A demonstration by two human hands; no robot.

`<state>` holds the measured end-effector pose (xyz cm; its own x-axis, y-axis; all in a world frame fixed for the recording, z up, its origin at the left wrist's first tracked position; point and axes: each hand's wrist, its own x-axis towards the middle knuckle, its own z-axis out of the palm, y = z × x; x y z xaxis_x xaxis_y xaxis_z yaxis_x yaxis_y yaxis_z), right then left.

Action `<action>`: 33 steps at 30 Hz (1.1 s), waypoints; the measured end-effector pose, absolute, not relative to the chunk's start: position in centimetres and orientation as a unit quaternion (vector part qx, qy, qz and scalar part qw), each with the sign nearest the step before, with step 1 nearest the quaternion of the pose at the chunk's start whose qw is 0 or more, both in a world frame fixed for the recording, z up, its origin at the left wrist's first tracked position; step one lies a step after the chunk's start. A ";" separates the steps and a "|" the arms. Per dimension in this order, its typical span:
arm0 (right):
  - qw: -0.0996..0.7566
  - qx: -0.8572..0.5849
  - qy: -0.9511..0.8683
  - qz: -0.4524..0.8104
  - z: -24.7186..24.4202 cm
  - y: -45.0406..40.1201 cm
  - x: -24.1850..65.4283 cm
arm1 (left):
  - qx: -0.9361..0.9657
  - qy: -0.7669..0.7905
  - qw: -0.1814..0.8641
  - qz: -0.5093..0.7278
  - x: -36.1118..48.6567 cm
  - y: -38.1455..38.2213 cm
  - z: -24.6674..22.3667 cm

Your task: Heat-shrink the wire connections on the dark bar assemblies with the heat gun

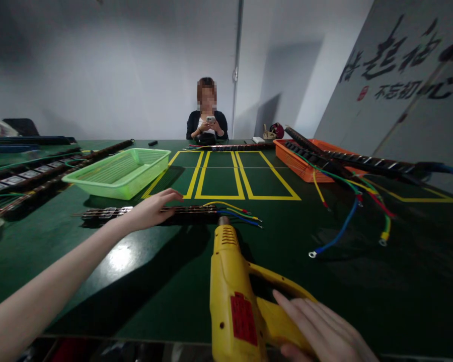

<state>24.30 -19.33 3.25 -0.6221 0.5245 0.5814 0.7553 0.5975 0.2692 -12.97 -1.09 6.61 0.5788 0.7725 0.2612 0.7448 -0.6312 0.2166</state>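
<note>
A yellow heat gun (pixel 230 281) with a red label points away from me, its metal nozzle close to the right end of a dark strip assembly (pixel 191 215). My right hand (pixel 320 327) is closed around the heat gun's handle at the lower right. Over the middle of the strip lies my left hand (pixel 160 208), fingers spread and touching it. Yellow, green and blue wires (pixel 241 213) with metal lugs come out of the strip's right end.
A light green basket (pixel 124 173) stands at the left, near several dark strips (pixel 30 173). An orange basket (pixel 309 171) at the right holds strips with hanging wires. Across the table (pixel 362 311) a person (pixel 207 120) holds a phone.
</note>
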 end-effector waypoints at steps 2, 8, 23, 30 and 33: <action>0.209 -0.401 -0.851 -0.266 3.4 -19.5 23.6 | 0.907 0.378 0.015 0.184 -9.4 -1.1 5.7; 0.190 -0.402 -0.845 -0.296 3.1 -19.2 20.4 | 0.901 0.363 -0.044 0.232 -3.9 -0.1 1.6; 0.223 -0.456 -0.853 -0.120 3.0 -18.1 16.2 | 0.890 0.359 -0.025 0.280 -3.9 0.1 0.6; 0.200 -0.488 -0.848 -0.052 3.0 -18.5 17.0 | 0.892 0.363 -0.035 0.268 -4.1 0.1 0.4; 0.190 -0.506 -0.841 -0.027 3.0 -18.8 17.9 | 0.892 0.361 -0.037 0.268 -4.1 0.2 0.3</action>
